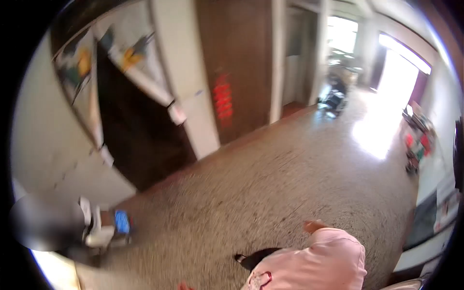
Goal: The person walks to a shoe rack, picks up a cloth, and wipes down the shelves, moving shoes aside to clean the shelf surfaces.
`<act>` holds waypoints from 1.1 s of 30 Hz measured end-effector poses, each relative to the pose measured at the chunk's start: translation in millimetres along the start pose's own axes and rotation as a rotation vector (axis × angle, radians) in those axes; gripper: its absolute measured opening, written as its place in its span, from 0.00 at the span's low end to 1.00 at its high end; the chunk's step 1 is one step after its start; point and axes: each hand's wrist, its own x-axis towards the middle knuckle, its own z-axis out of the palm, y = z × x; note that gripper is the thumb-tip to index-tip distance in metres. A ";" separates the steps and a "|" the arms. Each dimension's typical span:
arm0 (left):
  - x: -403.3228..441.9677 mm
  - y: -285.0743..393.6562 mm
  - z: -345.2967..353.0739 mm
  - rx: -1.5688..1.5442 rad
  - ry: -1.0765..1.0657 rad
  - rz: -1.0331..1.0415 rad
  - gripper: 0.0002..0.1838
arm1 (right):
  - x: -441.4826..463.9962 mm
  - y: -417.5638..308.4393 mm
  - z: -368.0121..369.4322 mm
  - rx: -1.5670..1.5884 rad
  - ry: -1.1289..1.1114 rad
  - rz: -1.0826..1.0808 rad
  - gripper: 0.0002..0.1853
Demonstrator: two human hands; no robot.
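Your right hand (315, 226) is blurred; you cannot tell whether its fingers are apart. The black object (261, 258) lies lower left of it, beside your pink top (314, 261), long axis roughly crosswise.

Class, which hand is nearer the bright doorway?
Right. The right hand is well short of the bright doorway; what seems the left hand, at the picture's bottom edge, is farther back.
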 end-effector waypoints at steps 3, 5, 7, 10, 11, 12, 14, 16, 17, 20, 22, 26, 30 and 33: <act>18.6 11.2 -44.6 -0.115 0.028 -0.247 0.15 | 3.4 -14.5 10.2 -0.262 -0.145 -0.014 0.13; 53.8 -77.0 -67.7 0.440 -0.119 0.002 0.14 | 19.3 -58.4 -7.3 -0.440 -0.254 -0.151 0.14; 33.6 -116.2 -93.1 0.366 -0.149 -0.304 0.16 | 68.7 -161.1 -52.4 -0.508 -0.325 -0.061 0.16; -17.8 -149.7 -157.9 0.321 -0.111 -0.703 0.17 | 114.5 -432.4 -89.7 -0.157 -0.094 -0.077 0.20; -31.4 -166.8 -179.2 0.296 -0.042 -0.820 0.17 | 123.4 -539.2 -93.5 -0.094 0.014 -0.205 0.21; -46.9 -182.7 -198.4 0.285 0.006 -0.918 0.16 | 113.3 -644.1 -101.4 -0.069 0.124 -0.388 0.23; -89.3 -265.8 -211.4 -0.131 0.232 -1.100 0.13 | 72.7 -856.3 -113.5 -0.144 0.171 -0.859 0.21; -112.3 -273.5 -228.8 -0.316 0.445 -1.182 0.10 | 30.9 -1034.2 -86.2 0.114 0.226 -1.388 0.16; -113.9 -291.0 -232.3 -0.479 0.541 -1.271 0.09 | -12.1 -1113.0 -79.5 -0.025 0.108 -1.310 0.18; -104.3 -369.6 -224.5 -0.789 0.537 -1.523 0.08 | -163.4 -1262.7 -17.5 0.079 -0.041 -1.486 0.16; -48.4 -384.4 -265.9 -0.857 0.295 -1.555 0.09 | -249.1 -1306.7 30.0 0.049 -0.171 -1.620 0.14; 84.8 -412.2 -379.8 -1.061 0.381 -0.970 0.11 | -251.3 -1338.1 135.0 -0.368 -0.566 -1.608 0.14; 289.1 -409.9 -592.1 -0.505 0.467 -0.634 0.17 | -124.6 -1304.8 180.5 -0.488 -0.580 -1.059 0.19; 393.5 -398.1 -732.4 -0.356 0.667 -0.433 0.16 | -66.3 -1288.2 162.0 -0.765 -0.350 -0.649 0.18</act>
